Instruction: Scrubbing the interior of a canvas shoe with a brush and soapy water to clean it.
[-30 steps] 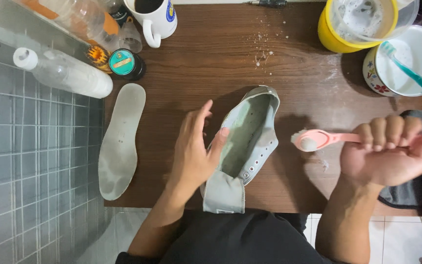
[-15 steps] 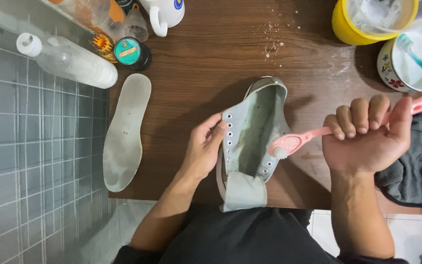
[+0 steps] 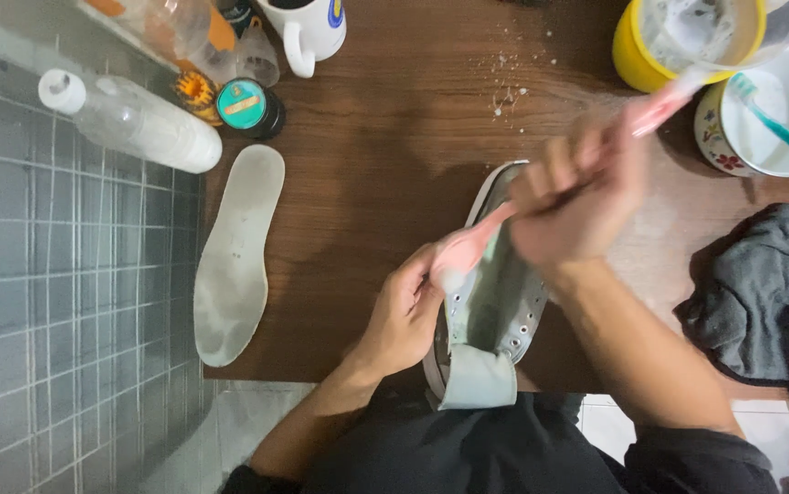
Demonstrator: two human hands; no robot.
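While shoe-steadying (image 3: 490,302), right grip (image 3: 573,197) (closed) round toothbrush (image 3: 477,242)

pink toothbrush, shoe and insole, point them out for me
pink toothbrush (image 3: 469,249), head view, on the brush head by the shoe's side.
shoe (image 3: 495,316), head view, on its pale inner lining.
insole (image 3: 234,256), head view, on its middle, lying left of the shoe.

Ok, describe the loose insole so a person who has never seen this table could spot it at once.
Start at the dark wooden table and go to its left edge, beside the grey tiled floor. The insole lies flat there, below the clear plastic bottle. It is the only pale, foot-shaped flat piece, and it lies apart from the shoe.
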